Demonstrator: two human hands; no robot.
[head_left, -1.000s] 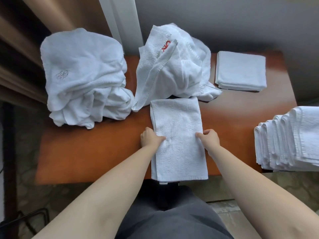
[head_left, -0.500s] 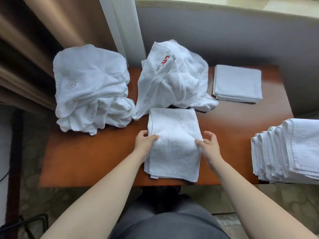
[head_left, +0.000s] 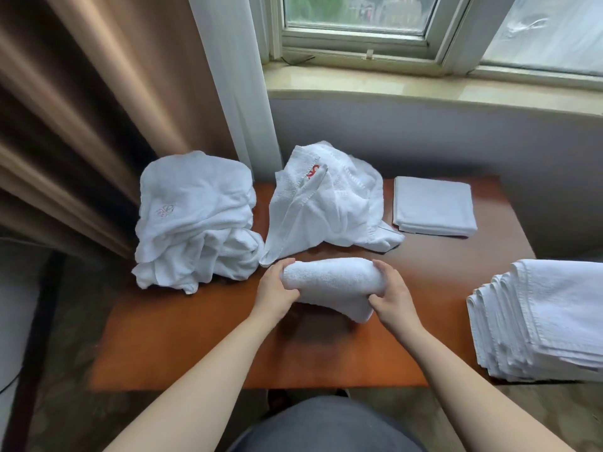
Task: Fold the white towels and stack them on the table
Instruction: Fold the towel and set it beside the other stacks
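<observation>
Two hands hold one small white towel over the wooden table (head_left: 182, 347), everything else sits around it. Far left: brown curtain (head_left: 81, 125), then a white sheer curtain (head_left: 235, 93). On the table's left rear, a crumpled pile of white towels (head_left: 195, 220) with a faint pink embroidered mark. Just right of it, a second crumpled towel heap (head_left: 329, 207) with red stitching, leaning up near the wall. In front of that heap, the folded-over white towel (head_left: 329, 285) is lifted at table centre, doubled into a thick roll-like fold, lower edge hanging toward the table. Left hand (head_left: 277, 291) grips its left end, fingers curled over the top, thumb at the front. Right hand (head_left: 391, 295) grips the right end the same way, fingers wrapped over, thumb underneath at the front. Right rear of the table: a neat folded towel stack (head_left: 434, 207), flat and square. Far right: a tall stack of folded towels (head_left: 538, 321), edges fanned toward the camera, overhanging the table's right side. Window (head_left: 391, 21) and sill above.
</observation>
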